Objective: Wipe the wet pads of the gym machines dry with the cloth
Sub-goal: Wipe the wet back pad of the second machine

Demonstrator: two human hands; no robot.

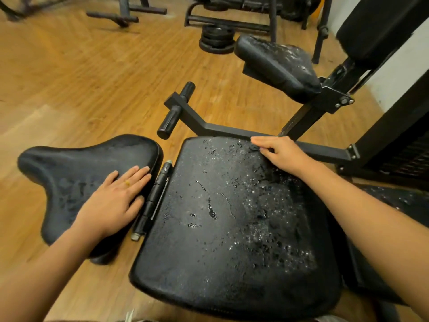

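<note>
The wide black seat pad (209,228) in front of me is covered with water drops. My right hand (278,154) is at its far right edge, thumb and forefinger pinched on a small fold of what looks like a dark cloth (255,148) lying on the pad's right side. My left hand (116,201) lies flat, fingers stretched, on the curved black pad (76,168) to the left, which has damp patches. A third wet pad (278,63) stands farther back on the right.
A black steel arm with two foam rollers (176,110) juts out beyond the seat. A hinge bar (153,198) runs between the two near pads. The machine's frame and back pad (380,26) rise at the right. Weight plates (217,39) and other frames stand on the wooden floor behind.
</note>
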